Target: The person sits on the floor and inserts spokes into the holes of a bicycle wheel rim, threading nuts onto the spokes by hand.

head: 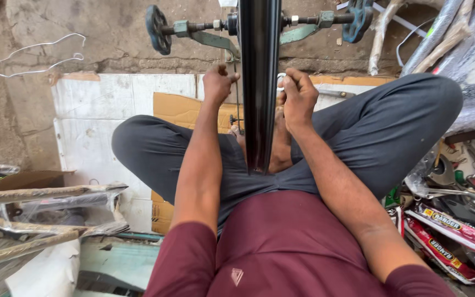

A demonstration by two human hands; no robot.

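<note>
Clearly we steady a stiff, heavy-looking black wheel [259,82] between our knees, left hand [217,83] pinching a thin spoke [237,102], right hand [299,98] closed at its rim.

A glossy black bicycle wheel [259,82] stands upright, edge-on, between crossed legs.

Open passage left over white board [100,126]. Centre blocked by upright black wheel [259,82]; right side obstructed by wrapped parts [457,33] and tool clutter [463,181].
</note>
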